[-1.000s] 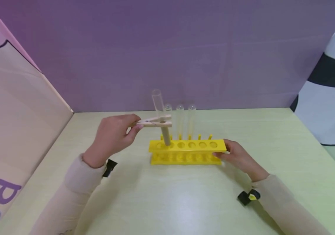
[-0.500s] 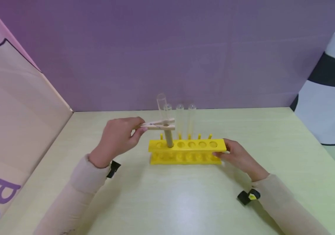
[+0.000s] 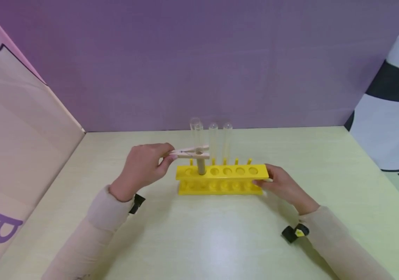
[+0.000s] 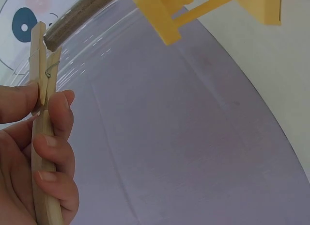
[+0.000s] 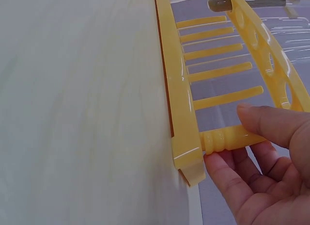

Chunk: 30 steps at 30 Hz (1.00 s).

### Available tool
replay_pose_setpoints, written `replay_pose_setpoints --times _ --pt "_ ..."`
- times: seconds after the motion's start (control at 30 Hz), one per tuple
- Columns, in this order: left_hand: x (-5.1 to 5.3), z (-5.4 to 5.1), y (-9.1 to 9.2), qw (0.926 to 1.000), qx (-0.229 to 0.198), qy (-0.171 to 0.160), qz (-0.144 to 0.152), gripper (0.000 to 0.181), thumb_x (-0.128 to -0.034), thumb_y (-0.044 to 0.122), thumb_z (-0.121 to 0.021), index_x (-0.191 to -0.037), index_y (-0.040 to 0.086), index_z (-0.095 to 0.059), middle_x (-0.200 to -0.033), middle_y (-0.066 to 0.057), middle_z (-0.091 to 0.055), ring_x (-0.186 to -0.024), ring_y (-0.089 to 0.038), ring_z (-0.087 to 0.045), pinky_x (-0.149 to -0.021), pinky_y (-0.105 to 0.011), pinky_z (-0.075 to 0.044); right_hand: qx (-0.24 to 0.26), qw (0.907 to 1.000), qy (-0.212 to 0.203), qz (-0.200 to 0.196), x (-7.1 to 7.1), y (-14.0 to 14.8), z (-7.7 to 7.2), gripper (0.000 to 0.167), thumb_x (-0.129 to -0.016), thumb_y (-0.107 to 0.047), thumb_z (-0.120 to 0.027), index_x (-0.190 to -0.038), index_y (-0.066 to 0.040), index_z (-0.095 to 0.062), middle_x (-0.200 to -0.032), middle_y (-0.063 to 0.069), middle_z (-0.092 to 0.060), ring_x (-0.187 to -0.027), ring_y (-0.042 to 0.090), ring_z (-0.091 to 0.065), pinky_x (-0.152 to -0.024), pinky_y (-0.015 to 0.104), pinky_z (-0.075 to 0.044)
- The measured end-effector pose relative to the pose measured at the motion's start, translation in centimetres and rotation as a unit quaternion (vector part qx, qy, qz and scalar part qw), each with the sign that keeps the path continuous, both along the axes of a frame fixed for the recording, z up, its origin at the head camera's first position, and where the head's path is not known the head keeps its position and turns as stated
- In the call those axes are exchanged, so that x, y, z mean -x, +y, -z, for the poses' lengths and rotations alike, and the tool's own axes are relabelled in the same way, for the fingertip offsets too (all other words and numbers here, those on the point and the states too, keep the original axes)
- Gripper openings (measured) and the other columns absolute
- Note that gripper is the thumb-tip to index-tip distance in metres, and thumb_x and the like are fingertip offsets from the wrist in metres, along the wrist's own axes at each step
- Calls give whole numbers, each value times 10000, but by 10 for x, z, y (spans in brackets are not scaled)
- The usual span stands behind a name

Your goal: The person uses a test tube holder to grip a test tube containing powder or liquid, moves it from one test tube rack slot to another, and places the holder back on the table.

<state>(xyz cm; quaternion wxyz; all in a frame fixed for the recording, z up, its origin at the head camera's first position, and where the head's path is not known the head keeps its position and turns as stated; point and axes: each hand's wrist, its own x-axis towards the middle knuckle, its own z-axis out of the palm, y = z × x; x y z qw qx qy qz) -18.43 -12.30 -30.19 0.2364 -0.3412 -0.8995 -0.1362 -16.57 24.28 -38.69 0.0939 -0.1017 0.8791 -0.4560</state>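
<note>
My left hand pinches a wooden test tube holder between thumb and fingers. The holder's far end is around a glass test tube with grey-brown contents in its lower part. That tube stands nearly upright in the second hole from the left of a yellow test tube rack. In the right wrist view its rounded bottom pokes below the upper plate, short of the base. My right hand grips the rack's right end, with thumb and fingers about the end post.
Behind the rack, other clear tubes stand upside down on yellow pegs; one is partly hidden by the held tube. The rack stands on a pale wood-look table. A purple backdrop rises at the rear, with printed panels at both sides.
My left hand has moved right and down with the holder and tube. The tube, tilted above the plate earlier, is now straighter with its bottom in the hole. My right hand stays put.
</note>
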Motion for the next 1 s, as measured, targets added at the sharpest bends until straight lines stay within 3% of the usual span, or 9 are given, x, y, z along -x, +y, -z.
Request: replay_pose_setpoints --times 0.47,0.8,1.0 --pt "-2 11 1 9997 3 -189 -129 131 -887 232 -656 -903 107 -687 -615 38 -551 -453 -78 -318 -419 -251 -279 -57 9999 -93 49 1 0 -1 391 -907 -126 -628 -1260 3 -524 -1237 152 -583 -1072 275 -531 -955 495 -401" --pt "0 22 1 9999 -11 -144 14 148 -886 243 -658 -895 98 -687 -613 38 -565 -437 -57 -298 -412 -235 -281 -134 9998 -108 60 0 -2 -2 400 -908 -148 -630 -1265 -3 -521 -1253 153 -573 -1096 281 -519 -969 515 -383" --pt "-1 28 2 9996 54 -281 -41 146 -885 247 -662 -898 103 -682 -584 57 -524 -428 -58 -275 -408 -230 -265 -60 9999 -76 74 1 -1 -1 386 -906 -116 -626 -1259 2 -525 -1245 157 -577 -1101 291 -519 -972 519 -376"
